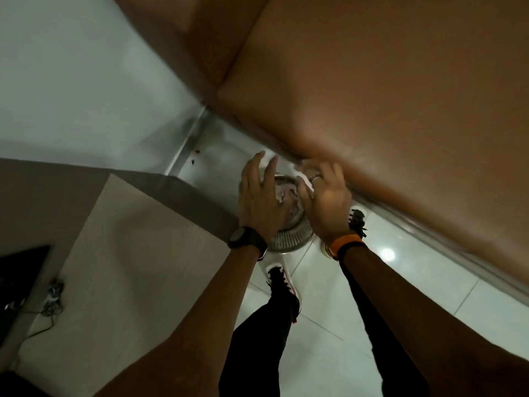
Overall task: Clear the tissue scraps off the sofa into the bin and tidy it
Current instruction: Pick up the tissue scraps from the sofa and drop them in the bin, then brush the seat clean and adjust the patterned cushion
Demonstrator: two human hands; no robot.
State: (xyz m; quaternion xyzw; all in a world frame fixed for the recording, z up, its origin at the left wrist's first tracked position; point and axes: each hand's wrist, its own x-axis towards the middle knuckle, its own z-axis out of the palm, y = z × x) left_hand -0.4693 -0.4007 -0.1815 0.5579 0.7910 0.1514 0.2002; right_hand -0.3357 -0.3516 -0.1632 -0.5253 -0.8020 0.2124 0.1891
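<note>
A round metal bin (289, 239) stands on the floor against the front edge of the brown sofa (386, 96). Both hands hover over its mouth. My left hand (259, 196) has its fingers spread, with a white tissue scrap (264, 164) under the fingertips. My right hand (326, 196), wearing a ring, holds white tissue scraps (305, 183) against its palm. Crumpled tissue (286, 196) lies inside the bin between the hands. The sofa seat in view shows no scraps.
A beige table top (128, 253) sits to the left with a black device (20, 282) and cables (53, 299) on it. White glossy floor tiles (386, 282) lie below. My shoes (282, 282) stand beside the bin. Small red crumbs (196, 152) lie near the wall base.
</note>
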